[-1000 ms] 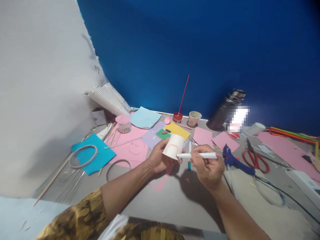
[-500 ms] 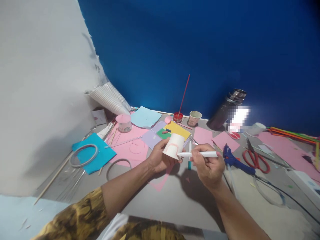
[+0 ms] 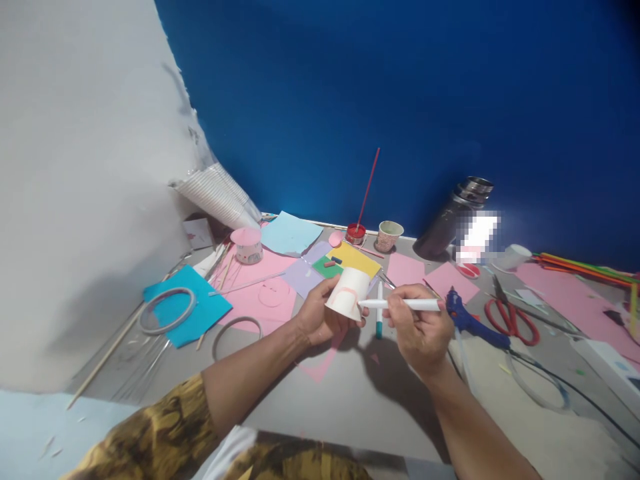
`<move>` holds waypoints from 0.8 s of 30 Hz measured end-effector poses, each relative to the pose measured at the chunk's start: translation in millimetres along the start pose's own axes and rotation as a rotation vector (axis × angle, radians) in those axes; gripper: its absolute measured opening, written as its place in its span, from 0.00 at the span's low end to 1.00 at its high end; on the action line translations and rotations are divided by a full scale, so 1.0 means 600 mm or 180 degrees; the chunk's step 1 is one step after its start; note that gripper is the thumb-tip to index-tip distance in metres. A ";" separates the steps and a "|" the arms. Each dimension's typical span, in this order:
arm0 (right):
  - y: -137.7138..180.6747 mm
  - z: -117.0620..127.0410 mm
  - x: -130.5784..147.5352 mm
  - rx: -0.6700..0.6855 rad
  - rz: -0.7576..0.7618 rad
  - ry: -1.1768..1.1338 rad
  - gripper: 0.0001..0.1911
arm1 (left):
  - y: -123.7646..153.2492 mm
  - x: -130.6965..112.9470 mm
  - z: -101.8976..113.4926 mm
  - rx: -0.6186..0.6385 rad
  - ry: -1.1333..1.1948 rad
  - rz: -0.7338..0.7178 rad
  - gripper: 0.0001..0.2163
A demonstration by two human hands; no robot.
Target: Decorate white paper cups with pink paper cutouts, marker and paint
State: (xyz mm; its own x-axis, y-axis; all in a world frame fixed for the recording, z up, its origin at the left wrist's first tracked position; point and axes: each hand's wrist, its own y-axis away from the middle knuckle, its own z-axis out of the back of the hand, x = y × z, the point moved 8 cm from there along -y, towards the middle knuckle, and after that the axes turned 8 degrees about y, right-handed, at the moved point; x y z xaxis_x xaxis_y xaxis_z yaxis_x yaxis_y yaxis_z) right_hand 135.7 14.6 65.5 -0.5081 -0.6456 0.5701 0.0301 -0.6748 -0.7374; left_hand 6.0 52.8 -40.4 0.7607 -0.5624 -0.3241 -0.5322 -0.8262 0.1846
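Observation:
My left hand (image 3: 323,315) is wrapped around a white paper cup (image 3: 353,283), held tilted with its wide rim toward me. A pale pink curved line runs across the cup's side. In my right hand (image 3: 423,330) is a white felt-tip marker (image 3: 413,305), gripped between thumb and fingers, its tip at the cup's right side close to the rim. Whether the tip touches the cup I cannot tell. Behind the hands a second marker (image 3: 379,310), white with a teal end, lies on the table.
A blue glue gun (image 3: 475,327) and red-handled scissors (image 3: 510,323) lie to the right. Behind stand a dark flask (image 3: 447,223), a patterned cup (image 3: 389,237) and a pink-topped cup (image 3: 249,247). Stacked paper cups (image 3: 220,193) lean at the left wall, near blue paper (image 3: 210,310).
The marker has moved slightly up and to the right along the cup's side and sits more level. My right hand has shifted with it; the left hand and cup are nearly still.

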 end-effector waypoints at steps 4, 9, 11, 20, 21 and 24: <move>-0.003 -0.006 0.006 0.0174 0.0058 -0.0131 0.09 | 0.001 -0.001 -0.002 0.0012 0.0025 -0.0043 0.21; -0.001 -0.004 0.000 0.0093 0.0009 0.0004 0.09 | 0.000 0.004 -0.001 0.0061 -0.0005 0.0054 0.22; -0.001 0.002 -0.004 -0.0033 -0.0025 0.0060 0.09 | 0.000 0.006 -0.001 0.0070 -0.0038 0.0089 0.23; -0.002 0.005 -0.001 -0.0066 0.0038 0.0106 0.08 | 0.001 0.006 -0.002 0.0050 -0.0041 0.0114 0.24; -0.002 0.006 -0.002 -0.0110 0.0019 0.0112 0.08 | 0.001 0.006 -0.001 0.0037 -0.0057 0.0107 0.24; -0.002 0.006 -0.002 -0.0132 0.0020 0.0065 0.07 | 0.001 0.006 -0.001 0.0017 -0.0095 0.0078 0.24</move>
State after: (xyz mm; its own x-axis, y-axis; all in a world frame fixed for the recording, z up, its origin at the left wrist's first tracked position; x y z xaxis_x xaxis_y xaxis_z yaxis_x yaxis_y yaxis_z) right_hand 139.3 14.9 66.8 -0.5256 -0.6421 0.5580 -0.0020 -0.6550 -0.7556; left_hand 8.2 50.1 -41.0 0.7359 -0.5813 -0.3472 -0.5527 -0.8119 0.1878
